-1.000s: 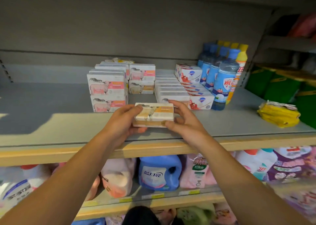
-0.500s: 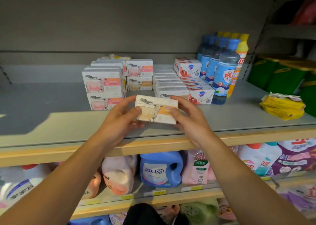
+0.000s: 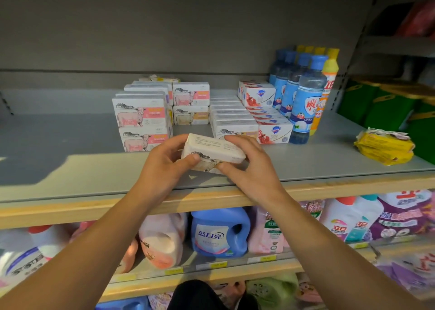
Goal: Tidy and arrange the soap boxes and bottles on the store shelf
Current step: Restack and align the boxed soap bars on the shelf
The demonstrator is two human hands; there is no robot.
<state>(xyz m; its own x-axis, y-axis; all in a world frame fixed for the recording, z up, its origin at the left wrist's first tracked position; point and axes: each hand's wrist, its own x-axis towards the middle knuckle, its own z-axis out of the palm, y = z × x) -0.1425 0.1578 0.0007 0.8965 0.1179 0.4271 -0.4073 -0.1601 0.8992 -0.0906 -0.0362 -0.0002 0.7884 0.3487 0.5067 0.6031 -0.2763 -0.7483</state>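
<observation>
The grey shelf [image 3: 70, 144] is bare at its left part and carries, further right, a pink-label stack of soap boxes [image 3: 141, 123] two high. The left hand [image 3: 164, 168] holds the near-left end of the held soap box [image 3: 213, 150], thumb curled onto the printed front face and fingers behind. The box sits tilted above the shelf front, just ahead of the flat white box row [image 3: 231, 118], and appears clear of the surface, though contact underneath cannot be confirmed. The right hand [image 3: 249, 170] clamps the opposite end, fingers over the top edge and thumb below. Judged from its form, the box is light, rigid cardboard with a smooth printed finish — firm enough to grip at the short ends, yet liable to dent at corners under hard pressure. Holding both ends keeps it level for seating in the row. Beyond stand the red-label boxes [image 3: 273, 130] and the blue bottles [image 3: 303, 97], close together — these could tip if bumped. A yellow packet pile [image 3: 383, 147] lies well apart at the right. Detergent jugs [image 3: 219, 232] fill the lower shelf.
</observation>
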